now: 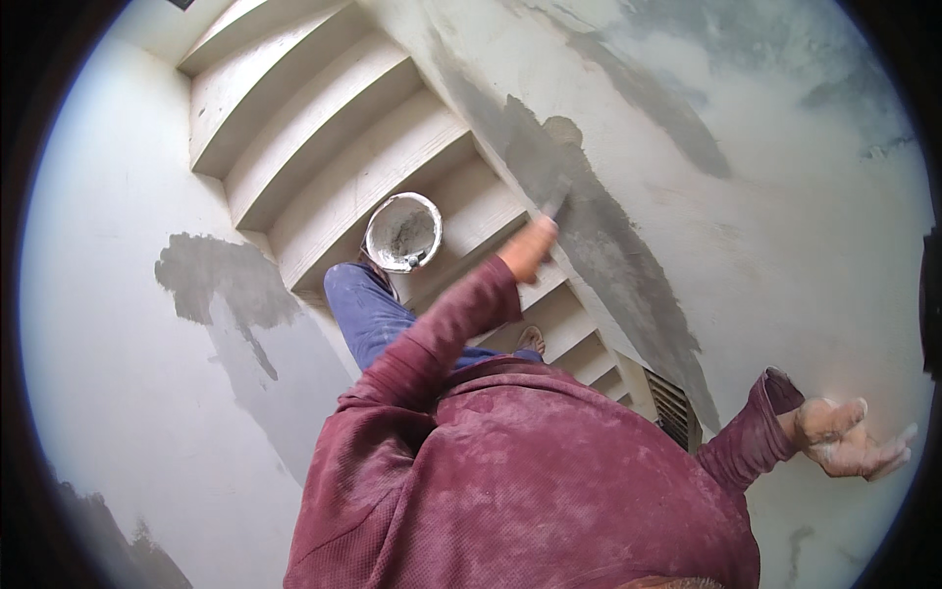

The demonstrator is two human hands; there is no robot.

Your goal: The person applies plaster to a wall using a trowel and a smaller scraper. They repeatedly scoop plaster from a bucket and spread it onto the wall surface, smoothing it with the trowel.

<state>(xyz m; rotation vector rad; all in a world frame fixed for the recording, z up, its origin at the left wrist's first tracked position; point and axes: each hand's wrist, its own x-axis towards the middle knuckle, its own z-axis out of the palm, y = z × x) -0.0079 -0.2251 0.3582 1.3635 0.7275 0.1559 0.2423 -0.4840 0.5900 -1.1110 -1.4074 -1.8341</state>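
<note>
Putty knife [555, 201]: blade pressed against the wet grey plaster band [599, 236] on the right-hand wall [785, 196], far of centre. Left hand [528, 250]: fingers closed around the knife handle, arm in a maroon sleeve [442, 334] extended. Right hand [849, 437]: plaster-coated, fingers spread open, flat on or just beside the wall at near right; contact cannot be confirmed. White bucket [402, 233] holding grey mix stands on the stairs [324, 167], left of the knife. Second grey patch [221, 280] on the left wall.
</note>
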